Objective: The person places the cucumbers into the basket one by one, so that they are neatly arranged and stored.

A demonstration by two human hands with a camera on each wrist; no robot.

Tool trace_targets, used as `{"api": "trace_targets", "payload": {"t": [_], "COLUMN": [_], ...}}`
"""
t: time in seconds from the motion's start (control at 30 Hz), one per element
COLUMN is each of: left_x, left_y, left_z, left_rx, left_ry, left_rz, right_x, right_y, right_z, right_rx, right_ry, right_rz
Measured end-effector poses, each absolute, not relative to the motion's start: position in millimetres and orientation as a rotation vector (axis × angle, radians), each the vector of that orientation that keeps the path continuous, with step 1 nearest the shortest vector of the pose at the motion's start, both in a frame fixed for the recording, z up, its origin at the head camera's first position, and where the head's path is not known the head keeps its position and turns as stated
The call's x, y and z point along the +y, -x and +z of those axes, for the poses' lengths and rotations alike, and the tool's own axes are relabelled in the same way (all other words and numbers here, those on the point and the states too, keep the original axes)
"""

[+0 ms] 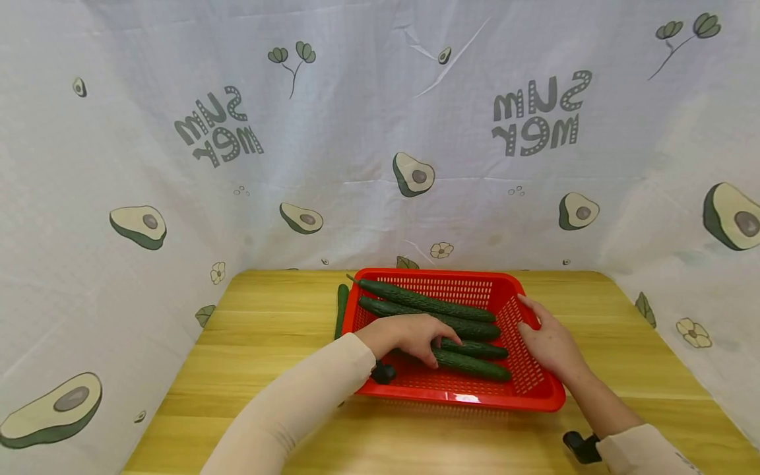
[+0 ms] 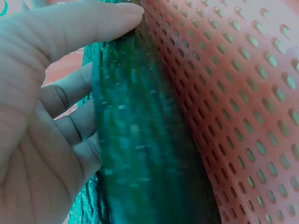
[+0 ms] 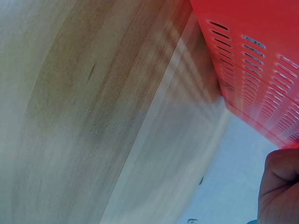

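A red perforated plastic basket point(image 1: 451, 394) stands on the wooden table with several long dark-green cucumbers point(image 1: 430, 305) lying across it. My left hand point(image 1: 415, 335) reaches inside and holds the cucumber nearest the front point(image 1: 475, 367). In the left wrist view, the thumb lies over this cucumber point(image 2: 135, 130) and the fingers are at its side, with another cucumber partly hidden beneath. At the basket's right end, my right hand point(image 1: 549, 343) grips the rim. Only part of the right hand point(image 3: 280, 184) shows in the right wrist view, against the basket's wall point(image 3: 261, 70).
Another cucumber point(image 1: 342, 310) lies on the table point(image 1: 267, 343) just left of the basket, partly hidden by it. A pale cloth point(image 1: 356, 132) printed with avocados hangs behind and along the sides. Dark wrist-camera pieces point(image 1: 582, 447) show at both wrists.
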State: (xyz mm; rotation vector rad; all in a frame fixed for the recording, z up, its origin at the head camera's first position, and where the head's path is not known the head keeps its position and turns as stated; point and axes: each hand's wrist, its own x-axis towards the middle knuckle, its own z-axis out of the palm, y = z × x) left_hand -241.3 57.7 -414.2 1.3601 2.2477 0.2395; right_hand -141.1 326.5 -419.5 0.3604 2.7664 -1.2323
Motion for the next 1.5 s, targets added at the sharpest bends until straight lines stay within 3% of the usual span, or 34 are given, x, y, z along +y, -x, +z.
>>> {"api": "trace_targets", "payload": {"t": [0.67,1.5], "left_x": [68.7,49.9], "left_y": [234.7,241.1], "left_z": [-415.8,-400.0], "left_rx": [2.486,2.436], "left_ry": [-1.319,-1.198], "left_rz": [-0.073,0.246], "right_x": [327.1,326.0], "right_y": [140.7,139.5], "right_z": [-417.8,-418.3], "right_rx": [2.783,2.812], "right_ry": [-0.356,-0.338], "right_rz": [-1.222,-1.181]}}
